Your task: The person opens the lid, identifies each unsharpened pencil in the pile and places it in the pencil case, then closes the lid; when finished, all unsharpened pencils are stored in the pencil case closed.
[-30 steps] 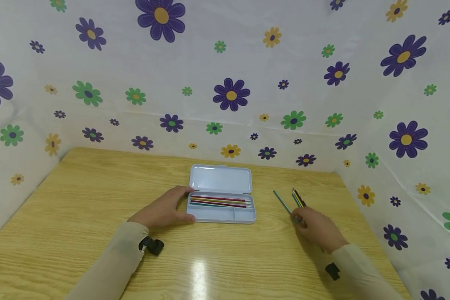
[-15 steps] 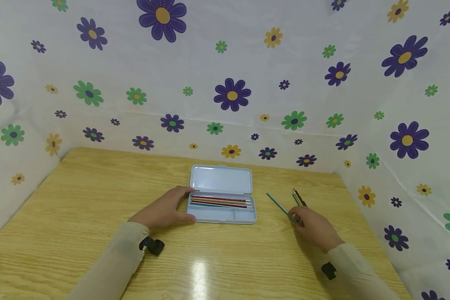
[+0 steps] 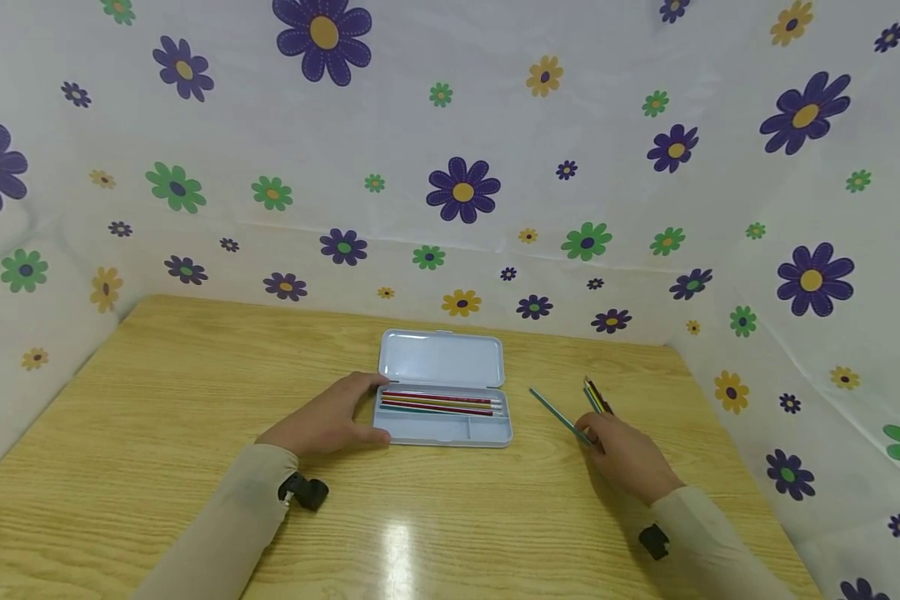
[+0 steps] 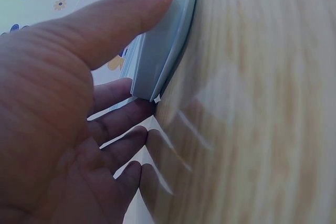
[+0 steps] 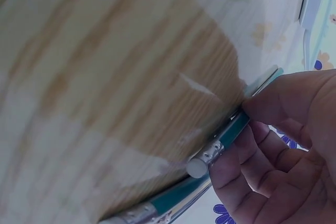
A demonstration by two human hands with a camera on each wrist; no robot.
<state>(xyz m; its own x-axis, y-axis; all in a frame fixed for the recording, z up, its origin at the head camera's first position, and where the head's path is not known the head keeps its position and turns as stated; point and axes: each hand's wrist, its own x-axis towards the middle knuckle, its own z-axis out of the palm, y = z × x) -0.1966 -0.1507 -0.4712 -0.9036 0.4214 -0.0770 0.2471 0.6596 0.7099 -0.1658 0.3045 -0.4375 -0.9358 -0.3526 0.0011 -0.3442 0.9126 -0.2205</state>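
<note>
A light-blue pencil case point(image 3: 420, 429) lies with its lid back on the table, several striped pencils point(image 3: 438, 403) side by side in its rear compartment. My left hand point(image 3: 322, 421) grips the case's left end, thumb at the front edge and fingers at the rear corner; the left wrist view shows the thumb along the case's side point(image 4: 157, 51). Right of the case, my right hand point(image 3: 630, 457) pinches a teal pencil point(image 3: 557, 412) between thumb and fingers, its silver eraser end point(image 5: 198, 168) toward the wrist camera. More pencils point(image 3: 597, 395) lie under or behind that hand, partly hidden.
The wooden table point(image 3: 195, 367) runs back to a white flower-print cloth point(image 3: 390, 125), which also stands along both sides. The raised lid point(image 3: 441, 358) is behind the case. A small front compartment point(image 3: 489, 429) is at the case's right.
The right hand has shifted slightly left with the teal pencil, whose far end has swung left toward the case. The pencils behind it and the left hand have stayed put.
</note>
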